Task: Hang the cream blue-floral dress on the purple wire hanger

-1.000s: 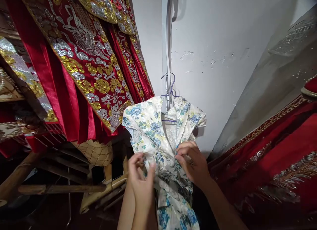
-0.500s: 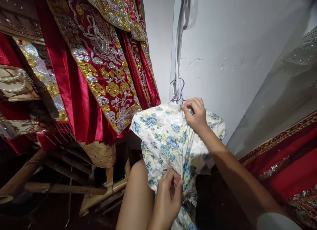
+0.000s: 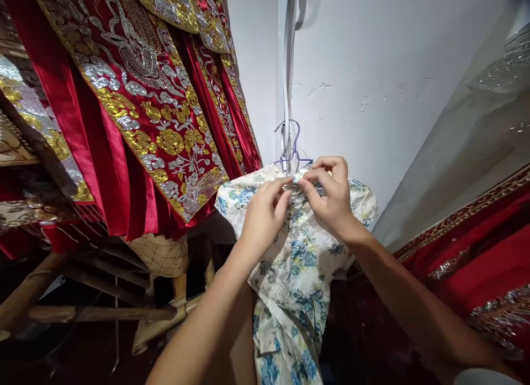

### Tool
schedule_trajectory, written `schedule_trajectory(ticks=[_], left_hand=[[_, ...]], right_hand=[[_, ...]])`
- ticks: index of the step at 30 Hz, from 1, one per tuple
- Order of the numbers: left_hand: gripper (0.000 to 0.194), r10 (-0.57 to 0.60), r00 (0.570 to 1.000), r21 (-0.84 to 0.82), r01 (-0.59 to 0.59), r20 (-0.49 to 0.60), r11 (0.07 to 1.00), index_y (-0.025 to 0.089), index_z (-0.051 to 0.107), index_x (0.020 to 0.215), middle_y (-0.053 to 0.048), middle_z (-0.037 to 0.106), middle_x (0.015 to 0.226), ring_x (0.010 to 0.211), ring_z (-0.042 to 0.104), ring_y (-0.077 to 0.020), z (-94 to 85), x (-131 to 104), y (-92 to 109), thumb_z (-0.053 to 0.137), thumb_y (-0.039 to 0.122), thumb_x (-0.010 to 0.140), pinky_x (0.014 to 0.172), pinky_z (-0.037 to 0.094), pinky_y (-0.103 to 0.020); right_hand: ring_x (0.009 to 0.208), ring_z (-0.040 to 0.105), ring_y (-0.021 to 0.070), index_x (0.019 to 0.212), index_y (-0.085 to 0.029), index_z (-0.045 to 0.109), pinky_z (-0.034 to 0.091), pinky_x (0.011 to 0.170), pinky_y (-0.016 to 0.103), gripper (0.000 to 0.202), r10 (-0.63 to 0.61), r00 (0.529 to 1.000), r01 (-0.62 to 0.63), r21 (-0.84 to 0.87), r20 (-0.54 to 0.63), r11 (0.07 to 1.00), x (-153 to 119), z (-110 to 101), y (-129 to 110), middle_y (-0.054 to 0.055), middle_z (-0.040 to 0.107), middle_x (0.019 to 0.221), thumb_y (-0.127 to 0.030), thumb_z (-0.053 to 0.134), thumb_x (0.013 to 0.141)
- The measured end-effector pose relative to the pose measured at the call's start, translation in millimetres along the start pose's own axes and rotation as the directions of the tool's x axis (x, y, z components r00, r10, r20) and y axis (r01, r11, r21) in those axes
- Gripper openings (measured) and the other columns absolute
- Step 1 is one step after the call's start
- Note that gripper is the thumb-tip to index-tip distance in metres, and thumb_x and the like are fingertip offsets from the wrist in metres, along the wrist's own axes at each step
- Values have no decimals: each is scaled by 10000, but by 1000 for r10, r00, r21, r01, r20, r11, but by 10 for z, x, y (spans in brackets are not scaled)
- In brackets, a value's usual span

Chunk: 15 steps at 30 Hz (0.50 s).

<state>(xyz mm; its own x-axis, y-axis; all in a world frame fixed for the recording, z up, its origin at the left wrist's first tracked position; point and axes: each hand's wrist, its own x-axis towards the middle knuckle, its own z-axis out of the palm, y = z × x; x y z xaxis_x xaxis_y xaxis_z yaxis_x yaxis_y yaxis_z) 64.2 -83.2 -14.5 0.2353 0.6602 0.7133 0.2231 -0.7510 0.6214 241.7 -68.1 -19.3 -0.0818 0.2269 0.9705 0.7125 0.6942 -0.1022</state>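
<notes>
A white garment with blue and yellow flowers [image 3: 304,252] hangs in front of me on a thin purple hanger [image 3: 295,144]. My left hand [image 3: 269,202] pinches the fabric at the neckline, just left of the centre front. Close beside it, my right hand [image 3: 327,189] pinches the other side of the neckline between thumb and fingers. The fingertips of both hands nearly meet below the hanger. Whatever small part lies between them is hidden by the fingers.
Red clothing with gold and silver embroidery [image 3: 169,139] hangs at the left. Bamboo poles [image 3: 103,313] and a quilted tan item [image 3: 161,255] are below it. Behind the garment stands a pale wall [image 3: 364,59]. More red fabric [image 3: 488,285] is at the right.
My left hand has moved up from the garment's lower front to the neckline. My right hand stays near the collar. The garment's front now lies flatter, and the view has shifted slightly right.
</notes>
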Motion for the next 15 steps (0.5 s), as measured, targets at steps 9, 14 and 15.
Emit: schedule_trajectory(ticks=[9, 14, 15], left_hand=[[170, 62, 998, 255, -64, 18, 965, 176, 551, 825, -1, 601, 755, 692, 529, -143, 44, 429, -14, 495, 208, 982, 670, 368, -259], [167, 21, 981, 158, 10, -192, 987, 168, 600, 842, 2, 607, 759, 699, 534, -134, -163, 645, -98, 524, 228, 978, 666, 386, -256], [155, -22, 965, 113, 53, -261, 992, 164, 619, 853, 0, 614, 778, 720, 535, -133, -263, 683, -170, 540, 222, 972, 680, 390, -257]], right_hand=[[939, 540, 258, 929, -221, 681, 480, 808, 423, 74, -183, 983, 180, -103, -21, 978, -29, 171, 178, 94, 570, 974, -190, 614, 941], [990, 536, 278, 861, -229, 684, 479, 843, 456, 91, -235, 962, 241, -23, 141, 970, -338, 266, 66, 85, 599, 979, -211, 632, 933], [1002, 536, 276, 864, -224, 680, 480, 856, 458, 90, -215, 962, 215, 16, 169, 976, -414, 246, -5, 85, 598, 992, -203, 627, 934]])
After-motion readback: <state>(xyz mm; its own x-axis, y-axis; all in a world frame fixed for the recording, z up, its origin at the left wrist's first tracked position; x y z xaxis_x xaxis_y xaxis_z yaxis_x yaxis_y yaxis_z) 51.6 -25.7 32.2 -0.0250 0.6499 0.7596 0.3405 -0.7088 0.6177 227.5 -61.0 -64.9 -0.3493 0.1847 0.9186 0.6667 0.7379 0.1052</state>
